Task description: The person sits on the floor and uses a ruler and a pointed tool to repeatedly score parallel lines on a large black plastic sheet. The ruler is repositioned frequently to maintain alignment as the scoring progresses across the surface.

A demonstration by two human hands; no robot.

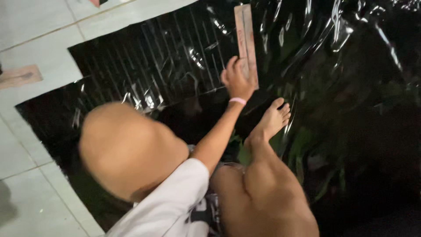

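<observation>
From the head camera, looking down, a wide sheet of glossy black plastic (166, 57) lies spread over a pale tiled floor (39, 26), its surface creased and catching streaks of light, with a run of straight parallel lines showing across its upper left part. One hand (237, 79), at the end of an arm in a white sleeve with a pink band (237, 101) round the wrist, reaches out over the sheet and rests flat on the lower end of a long, narrow wooden ruler (245, 37), fingers spread and pressing down on it rather than curled around it; from this angle I cannot tell whether it is the left or the right hand. The ruler lies on the plastic, pointing away from the person, near the top middle of the frame. The other hand is out of sight. A bare foot (272, 118) stands on the sheet just below and to the right of the hand, with the bent knee (127, 149) close to the camera. A small wooden piece (19, 75) lies on the tiles at the far left.
</observation>
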